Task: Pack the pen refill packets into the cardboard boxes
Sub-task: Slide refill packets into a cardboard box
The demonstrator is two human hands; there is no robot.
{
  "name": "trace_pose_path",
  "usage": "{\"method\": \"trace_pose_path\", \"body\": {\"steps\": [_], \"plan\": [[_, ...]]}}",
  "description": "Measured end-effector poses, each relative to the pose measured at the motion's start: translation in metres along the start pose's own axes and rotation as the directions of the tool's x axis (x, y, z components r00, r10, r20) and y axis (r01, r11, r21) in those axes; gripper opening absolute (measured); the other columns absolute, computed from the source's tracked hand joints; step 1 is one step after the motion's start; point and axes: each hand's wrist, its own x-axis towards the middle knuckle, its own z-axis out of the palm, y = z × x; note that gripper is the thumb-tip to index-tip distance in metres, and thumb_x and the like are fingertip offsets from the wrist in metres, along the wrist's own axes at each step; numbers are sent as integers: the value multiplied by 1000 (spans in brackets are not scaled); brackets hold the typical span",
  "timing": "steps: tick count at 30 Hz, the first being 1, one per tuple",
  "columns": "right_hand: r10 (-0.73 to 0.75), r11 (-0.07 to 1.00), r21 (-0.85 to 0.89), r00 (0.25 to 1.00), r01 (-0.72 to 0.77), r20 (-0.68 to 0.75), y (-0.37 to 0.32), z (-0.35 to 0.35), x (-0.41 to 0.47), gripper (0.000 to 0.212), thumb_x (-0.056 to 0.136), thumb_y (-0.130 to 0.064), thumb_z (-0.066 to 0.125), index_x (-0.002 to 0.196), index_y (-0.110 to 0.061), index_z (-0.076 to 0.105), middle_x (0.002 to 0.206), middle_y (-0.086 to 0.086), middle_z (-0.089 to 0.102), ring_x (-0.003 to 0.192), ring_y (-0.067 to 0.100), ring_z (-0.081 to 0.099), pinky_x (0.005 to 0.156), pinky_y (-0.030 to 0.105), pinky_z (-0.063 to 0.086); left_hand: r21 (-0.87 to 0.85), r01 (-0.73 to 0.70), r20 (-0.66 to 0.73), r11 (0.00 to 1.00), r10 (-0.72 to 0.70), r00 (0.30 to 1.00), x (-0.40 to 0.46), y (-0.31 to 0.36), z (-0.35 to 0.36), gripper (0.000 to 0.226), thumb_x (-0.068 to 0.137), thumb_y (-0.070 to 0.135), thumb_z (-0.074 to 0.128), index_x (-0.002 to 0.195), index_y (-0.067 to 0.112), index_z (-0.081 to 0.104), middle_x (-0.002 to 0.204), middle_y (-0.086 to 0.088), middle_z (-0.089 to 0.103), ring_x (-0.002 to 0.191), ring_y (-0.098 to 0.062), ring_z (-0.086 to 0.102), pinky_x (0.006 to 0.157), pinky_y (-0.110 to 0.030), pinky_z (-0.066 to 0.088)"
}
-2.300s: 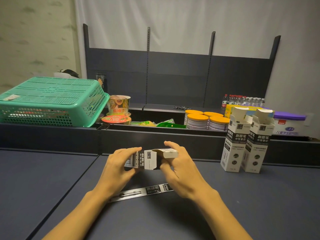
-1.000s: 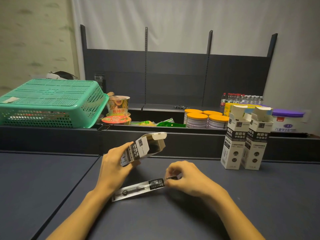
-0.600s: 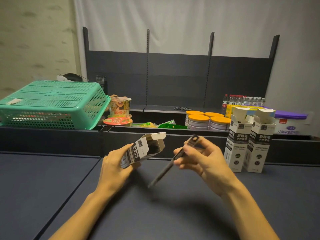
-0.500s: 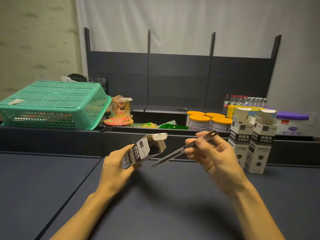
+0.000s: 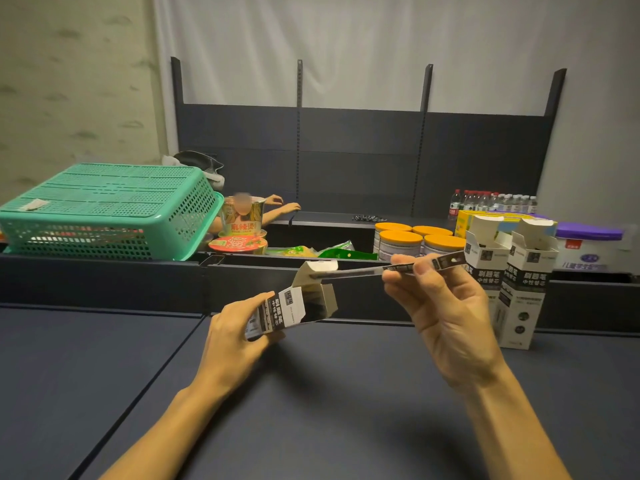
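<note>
My left grip holds the open box tilted above the counter; my right grip pinches the refill packet, tip at its mouth.

green basket, orange-lidded cans

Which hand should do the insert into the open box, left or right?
Right. The right hand already pinches the refill packet, whose tip sits at the open mouth of the cardboard box. The left hand grips that box, tilted, so it should just steady it.
</note>
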Motion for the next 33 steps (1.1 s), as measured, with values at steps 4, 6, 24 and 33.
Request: {"method": "trace_pose_path", "body": {"steps": [4, 6, 24, 33], "plan": [[-26, 998, -64, 999, 29, 39, 4, 1, -1, 16, 70, -21, 69, 83, -14, 76, 99, 19, 72, 83, 30, 72, 70, 31, 59, -2, -15, 3, 1000, 15, 1000, 0, 0, 1, 62, 68, 47, 71, 127, 32, 56, 113, 26, 56, 103, -3, 52, 87, -32, 47], [-30, 993, -112, 997, 37, 66, 6, 2, -2, 17, 71, -21, 69, 85, -14, 76, 100, 19, 72, 86, 32, 72, 73, 33, 58, 1, -22, 6, 1000, 22, 1000, 0, 0, 1, 62, 68, 46, 71, 127, 32, 56, 113, 24, 57, 102, -2, 52, 87, -29, 46], [-443, 45, -711, 652, 702, 616, 71, -7, 12, 18, 85, -18, 61, 95, -9, 73, 93, 1, 70, 83, 14, 55, 70, 29, 52, -6, -69, 37, 998, 70, 997, -1, 3, 2, 60, 70, 40, 73, 127, 31, 56, 117, 18, 60, 106, -4, 53, 88, -30, 46], [-352, 156, -744, 740, 650, 573, 74, -7, 11, 19, 86, -19, 55, 102, -15, 62, 86, 3, 64, 73, 18, 57, 62, 38, 54, 2, -97, 50, 995, 96, 994, 0, 1, 3, 59, 71, 43, 72, 127, 34, 55, 118, 19, 59, 107, -5, 53, 89, -33, 47]]}}
